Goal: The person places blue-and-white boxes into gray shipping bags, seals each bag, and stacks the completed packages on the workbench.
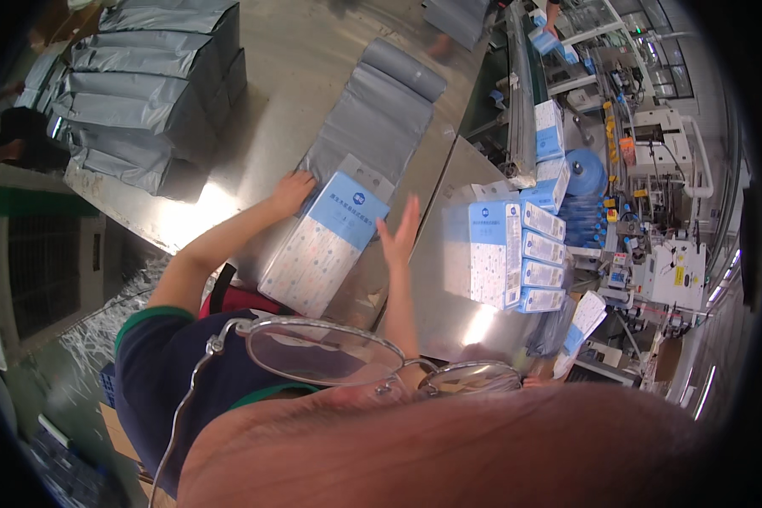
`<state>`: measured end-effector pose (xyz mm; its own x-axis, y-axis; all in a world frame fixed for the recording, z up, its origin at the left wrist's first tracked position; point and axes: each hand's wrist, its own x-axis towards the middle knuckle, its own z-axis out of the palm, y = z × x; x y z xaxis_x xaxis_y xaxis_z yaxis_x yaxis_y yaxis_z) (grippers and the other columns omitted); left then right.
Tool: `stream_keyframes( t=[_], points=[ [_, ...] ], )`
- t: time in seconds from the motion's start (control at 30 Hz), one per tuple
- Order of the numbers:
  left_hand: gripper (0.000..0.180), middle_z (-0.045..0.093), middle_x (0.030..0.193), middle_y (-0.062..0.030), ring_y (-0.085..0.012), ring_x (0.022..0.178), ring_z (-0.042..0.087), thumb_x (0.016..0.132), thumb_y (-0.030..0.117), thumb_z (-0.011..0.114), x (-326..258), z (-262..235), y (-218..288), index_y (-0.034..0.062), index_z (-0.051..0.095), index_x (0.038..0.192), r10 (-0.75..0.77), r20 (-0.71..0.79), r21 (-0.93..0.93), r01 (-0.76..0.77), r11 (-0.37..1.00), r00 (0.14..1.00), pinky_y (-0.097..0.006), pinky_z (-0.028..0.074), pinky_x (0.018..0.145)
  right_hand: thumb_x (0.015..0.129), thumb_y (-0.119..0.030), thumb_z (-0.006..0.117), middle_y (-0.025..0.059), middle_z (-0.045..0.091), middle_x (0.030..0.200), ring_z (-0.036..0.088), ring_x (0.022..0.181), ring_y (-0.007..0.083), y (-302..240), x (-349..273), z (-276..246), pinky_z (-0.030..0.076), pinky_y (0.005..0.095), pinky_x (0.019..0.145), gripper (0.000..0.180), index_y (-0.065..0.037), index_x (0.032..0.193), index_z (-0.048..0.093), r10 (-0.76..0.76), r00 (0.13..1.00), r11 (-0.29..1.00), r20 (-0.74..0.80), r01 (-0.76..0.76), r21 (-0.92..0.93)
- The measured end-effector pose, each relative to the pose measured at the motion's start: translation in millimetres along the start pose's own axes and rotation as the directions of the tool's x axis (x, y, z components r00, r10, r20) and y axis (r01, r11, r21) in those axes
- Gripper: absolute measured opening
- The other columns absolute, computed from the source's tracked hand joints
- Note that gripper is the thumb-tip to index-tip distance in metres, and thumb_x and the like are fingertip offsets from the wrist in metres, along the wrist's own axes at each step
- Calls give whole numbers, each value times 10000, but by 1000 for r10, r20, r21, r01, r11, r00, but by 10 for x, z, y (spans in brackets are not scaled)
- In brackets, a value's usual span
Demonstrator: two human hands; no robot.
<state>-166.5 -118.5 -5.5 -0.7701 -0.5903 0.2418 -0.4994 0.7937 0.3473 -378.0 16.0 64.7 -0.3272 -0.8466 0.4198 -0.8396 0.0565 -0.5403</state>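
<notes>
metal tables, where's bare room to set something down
Bare metal shows between the grey bundles and the grey film, and between the right hand and the grouped packs. Crowded: mid-table, where a blue-and-white pack overlaps the film near the left hand.

Worktable (292, 97): bare metal, smooth, glossy in glare patches. Twelve o'clock: grey sheeting (371, 114), smooth plastic, soft sheen. Ten o'clock: grey bundles (135, 93), crinkled plastic, shinier along the folds. Centre: blue-and-white pack (322, 245), smooth plastic-looking wrap (paper not ruled out). Eight o'clock: shirt sleeve (157, 368), matt cloth. Six o'clock: spectacles (326, 351), glossy metal rims.
</notes>
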Motion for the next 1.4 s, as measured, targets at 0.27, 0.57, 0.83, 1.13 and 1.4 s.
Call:
stream_keyframes(
  t=[0.27,0.57,0.83,1.13,1.4],
  points=[
    [147,531,798,-89,-239,723,552,701,98,438,658,354,-232,46,482,832,157,298,133,-204,970,941,-326,454,594,790,-380,381,156,556,859,519,784,337,135,148,541,407,380,671,391,-118,1076,425,231,719,972,656,-198,-126],
    [177,492,707,-124,-276,645,508,630,122,509,697,-110,162,48,473,787,219,-216,15,-221,975,952,-359,422,581,650,-122,525,159,530,945,528,827,299,51,549,382,409,379,708,526,-102,1150,362,412,902,886,134,-361,-291],
    [128,532,764,-150,-316,716,517,670,105,489,58,435,78,71,505,792,-624,-8,-533,525,664,781,-381,421,617,643,-84,530,144,556,842,530,767,293,191,-664,804,415,369,671,346,-55,985,490,694,718,717,-62,-696,-28],
    [308,517,990,-160,-202,926,495,689,167,497,-947,-380,222,54,534,973,151,615,-312,62,948,774,-314,390,774,653,-114,533,138,567,752,542,708,285,379,-1513,495,421,369,634,216,-41,857,542,436,874,900,213,-421,-115],
    [217,498,559,-126,-254,553,500,660,215,579,-1315,-69,187,16,495,639,-389,383,-489,541,684,838,-345,389,516,666,-151,539,98,571,627,560,617,236,-393,-1427,-107,422,351,558,119,-48,708,582,319,409,947,855,-181,-267]
  ],
)
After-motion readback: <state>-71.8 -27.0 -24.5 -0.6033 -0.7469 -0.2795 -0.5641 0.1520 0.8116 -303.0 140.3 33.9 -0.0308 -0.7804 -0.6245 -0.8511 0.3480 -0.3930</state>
